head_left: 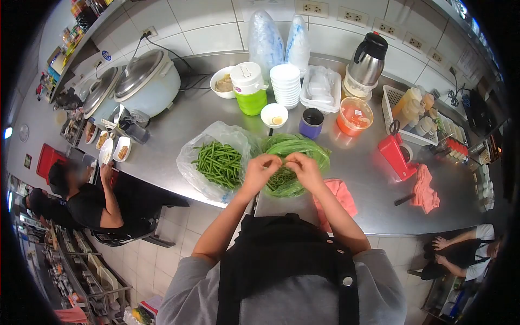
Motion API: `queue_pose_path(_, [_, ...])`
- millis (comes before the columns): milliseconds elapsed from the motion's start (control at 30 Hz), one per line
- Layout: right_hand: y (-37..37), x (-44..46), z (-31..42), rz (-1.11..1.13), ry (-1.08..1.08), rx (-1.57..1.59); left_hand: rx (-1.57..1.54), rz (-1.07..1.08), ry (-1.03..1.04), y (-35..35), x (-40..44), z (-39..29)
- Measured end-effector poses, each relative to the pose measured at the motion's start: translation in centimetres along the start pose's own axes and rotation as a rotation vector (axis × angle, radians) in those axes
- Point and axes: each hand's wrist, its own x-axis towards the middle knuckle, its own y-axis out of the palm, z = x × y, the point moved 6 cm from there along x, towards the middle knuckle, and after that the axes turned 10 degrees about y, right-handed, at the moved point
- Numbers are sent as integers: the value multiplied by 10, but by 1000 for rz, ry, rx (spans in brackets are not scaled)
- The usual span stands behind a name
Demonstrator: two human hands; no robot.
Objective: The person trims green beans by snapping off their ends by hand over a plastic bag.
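Both hands are raised over a green plastic bag (319,157) on the steel counter, their fingertips nearly meeting. My left hand (263,169) has its thumb and fingers pinched together above the bag's left part. Opposite it, my right hand (303,169) is pinched in the same way. What lies between the fingertips is too small to make out. Thin green pieces (281,181) show inside the green bag below the hands. Just left of my left hand, a clear plastic bag (189,157) stands open, full of cut green beans (218,163).
Bowls, a green jug (250,100), a purple cup (311,123) and an orange tub (355,116) line the back. Pink cloths (338,197) and a red holder (396,157) lie right. A co-worker (92,203) holds a dish at left; another person (466,252) is at right.
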Motion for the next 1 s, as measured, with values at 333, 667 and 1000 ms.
queue_pose_path(333, [-22, 8, 3, -92, 88, 577, -495, 165, -273, 27, -13, 18])
queue_pose_path(667, [-11, -16, 39, -131, -32, 259, 264, 255, 198, 34, -20, -4])
queue_pose_path(1000, [58, 4, 115, 65, -425, 49, 169, -169, 271, 34, -41, 10])
